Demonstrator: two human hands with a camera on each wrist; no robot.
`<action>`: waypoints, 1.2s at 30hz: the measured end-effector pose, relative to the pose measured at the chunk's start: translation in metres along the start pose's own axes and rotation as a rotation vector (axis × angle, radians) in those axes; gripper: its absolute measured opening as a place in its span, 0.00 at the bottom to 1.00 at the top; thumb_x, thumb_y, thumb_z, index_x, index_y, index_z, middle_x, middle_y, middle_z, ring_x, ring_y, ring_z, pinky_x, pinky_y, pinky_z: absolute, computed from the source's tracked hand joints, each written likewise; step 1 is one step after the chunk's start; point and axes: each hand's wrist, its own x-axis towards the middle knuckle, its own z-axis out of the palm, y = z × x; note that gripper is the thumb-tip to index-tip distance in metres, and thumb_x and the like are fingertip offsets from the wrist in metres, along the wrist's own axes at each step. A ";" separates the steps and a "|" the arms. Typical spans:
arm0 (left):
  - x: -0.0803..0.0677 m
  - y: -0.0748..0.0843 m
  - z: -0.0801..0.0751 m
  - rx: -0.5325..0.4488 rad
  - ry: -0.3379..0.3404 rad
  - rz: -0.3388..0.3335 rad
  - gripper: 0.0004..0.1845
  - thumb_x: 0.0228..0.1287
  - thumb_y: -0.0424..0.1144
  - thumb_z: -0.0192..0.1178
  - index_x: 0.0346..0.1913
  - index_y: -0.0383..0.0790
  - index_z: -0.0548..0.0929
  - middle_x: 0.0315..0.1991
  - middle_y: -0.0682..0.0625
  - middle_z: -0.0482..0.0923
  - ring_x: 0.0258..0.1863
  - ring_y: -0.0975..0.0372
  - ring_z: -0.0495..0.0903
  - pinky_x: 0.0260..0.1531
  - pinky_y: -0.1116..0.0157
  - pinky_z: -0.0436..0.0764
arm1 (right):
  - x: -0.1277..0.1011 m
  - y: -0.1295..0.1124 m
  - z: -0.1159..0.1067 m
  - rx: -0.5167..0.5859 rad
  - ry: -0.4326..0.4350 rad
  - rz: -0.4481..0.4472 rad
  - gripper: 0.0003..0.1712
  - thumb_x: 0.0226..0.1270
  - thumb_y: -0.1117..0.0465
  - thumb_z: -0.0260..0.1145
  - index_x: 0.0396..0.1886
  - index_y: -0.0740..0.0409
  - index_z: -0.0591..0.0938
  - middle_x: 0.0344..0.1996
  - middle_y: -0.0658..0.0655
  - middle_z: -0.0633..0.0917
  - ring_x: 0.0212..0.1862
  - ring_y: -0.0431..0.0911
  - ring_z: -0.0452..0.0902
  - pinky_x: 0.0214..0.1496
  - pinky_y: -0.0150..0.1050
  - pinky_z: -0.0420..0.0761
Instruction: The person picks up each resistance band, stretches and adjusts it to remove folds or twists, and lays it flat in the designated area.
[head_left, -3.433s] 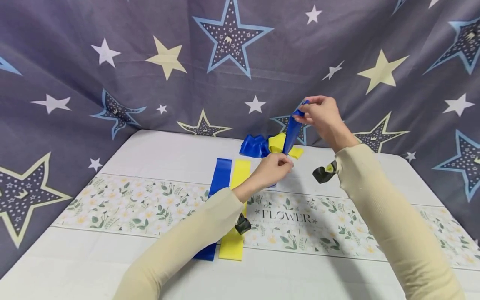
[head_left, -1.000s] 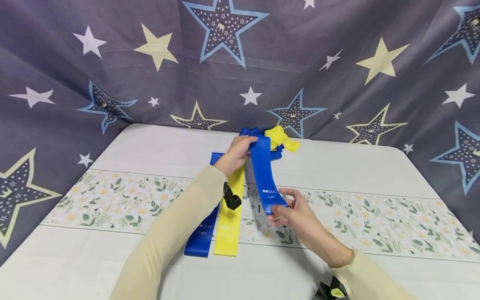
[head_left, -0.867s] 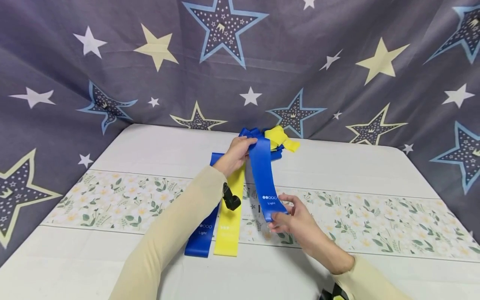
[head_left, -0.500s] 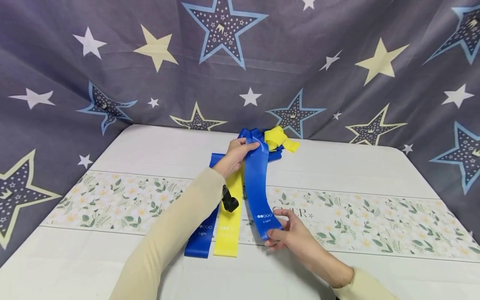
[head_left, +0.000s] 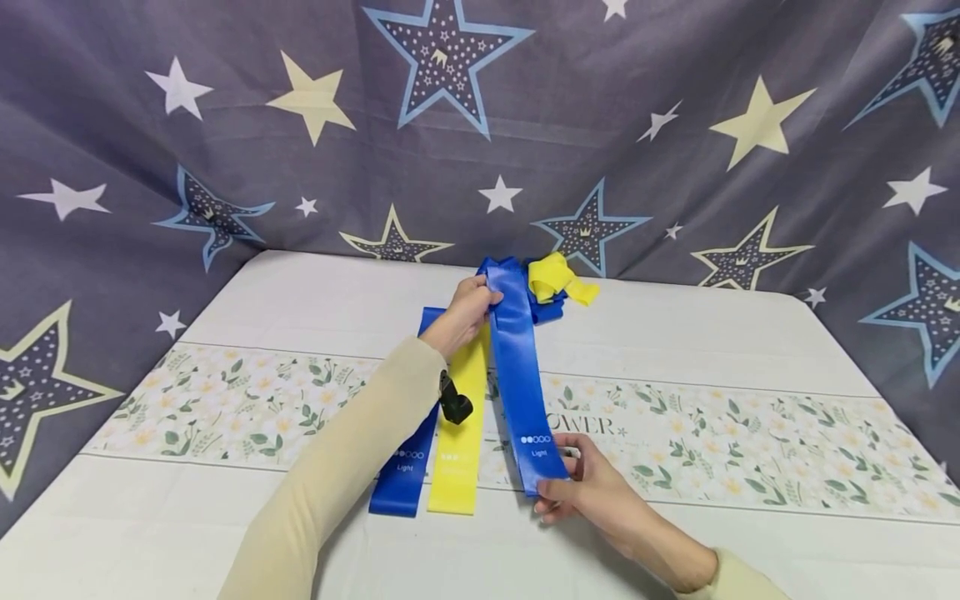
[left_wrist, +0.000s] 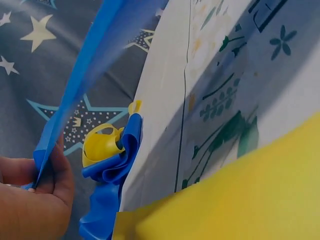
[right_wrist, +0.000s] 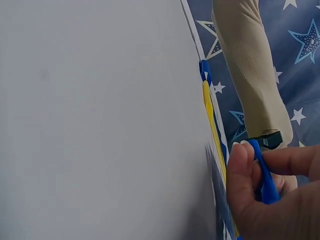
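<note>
A blue resistance band, printed "Light" near its close end, stretches between both hands in the head view. At its far end, my left hand pinches the edge with thumb and fingers; the left wrist view shows this grip on the blue strip. My right hand pinches the near end, thumb on top. In the right wrist view the band's end shows edge-on between thumb and fingers. Left of it, a yellow band and another blue band lie flat side by side, partly hidden by the left arm.
Crumpled bands lie heaped at the table's back, a yellow one over blue ones. A floral strip with lettering crosses the white table. A star-patterned curtain hangs behind.
Earlier both hands held the blue band up near the pile at the back. Since then the right hand has drawn its end toward the near side, and the band has straightened and come lower.
</note>
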 end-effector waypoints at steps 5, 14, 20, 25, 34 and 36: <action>0.001 0.000 0.001 0.035 -0.008 -0.017 0.25 0.69 0.31 0.54 0.67 0.33 0.65 0.69 0.42 0.64 0.59 0.57 0.74 0.59 0.65 0.73 | -0.002 0.002 0.000 -0.011 -0.011 0.026 0.43 0.56 0.74 0.62 0.66 0.73 0.48 0.38 0.62 0.77 0.29 0.44 0.81 0.34 0.38 0.84; 0.009 -0.004 0.004 0.162 -0.011 0.015 0.24 0.69 0.26 0.46 0.67 0.31 0.66 0.69 0.41 0.63 0.54 0.58 0.71 0.53 0.66 0.74 | -0.004 0.004 0.000 -0.015 -0.043 0.111 0.42 0.55 0.76 0.63 0.66 0.73 0.50 0.38 0.63 0.76 0.29 0.44 0.80 0.33 0.38 0.85; 0.012 -0.009 0.011 0.303 -0.057 0.000 0.25 0.64 0.22 0.39 0.64 0.31 0.68 0.65 0.43 0.66 0.51 0.58 0.68 0.41 0.70 0.69 | 0.001 0.002 -0.001 -0.044 -0.110 0.121 0.37 0.56 0.76 0.62 0.62 0.74 0.54 0.36 0.62 0.78 0.28 0.44 0.80 0.32 0.38 0.85; 0.015 -0.011 0.012 0.477 -0.036 0.005 0.09 0.63 0.25 0.49 0.45 0.31 0.74 0.43 0.48 0.70 0.41 0.60 0.67 0.43 0.68 0.69 | 0.006 -0.002 -0.006 -0.065 -0.161 0.146 0.33 0.59 0.70 0.64 0.59 0.72 0.58 0.35 0.60 0.82 0.29 0.43 0.82 0.32 0.38 0.85; 0.019 -0.011 -0.003 0.773 0.060 0.159 0.14 0.56 0.23 0.53 0.47 0.30 0.77 0.47 0.39 0.78 0.40 0.54 0.76 0.40 0.64 0.78 | 0.008 -0.003 -0.011 -0.102 -0.185 0.138 0.21 0.62 0.72 0.60 0.53 0.72 0.65 0.31 0.58 0.84 0.28 0.43 0.84 0.31 0.34 0.84; 0.022 -0.012 -0.004 0.791 0.070 0.175 0.13 0.55 0.23 0.53 0.44 0.30 0.79 0.45 0.39 0.80 0.36 0.54 0.78 0.37 0.66 0.80 | 0.008 -0.002 -0.011 -0.102 -0.197 0.131 0.21 0.60 0.73 0.61 0.52 0.72 0.66 0.29 0.58 0.85 0.27 0.43 0.84 0.30 0.34 0.84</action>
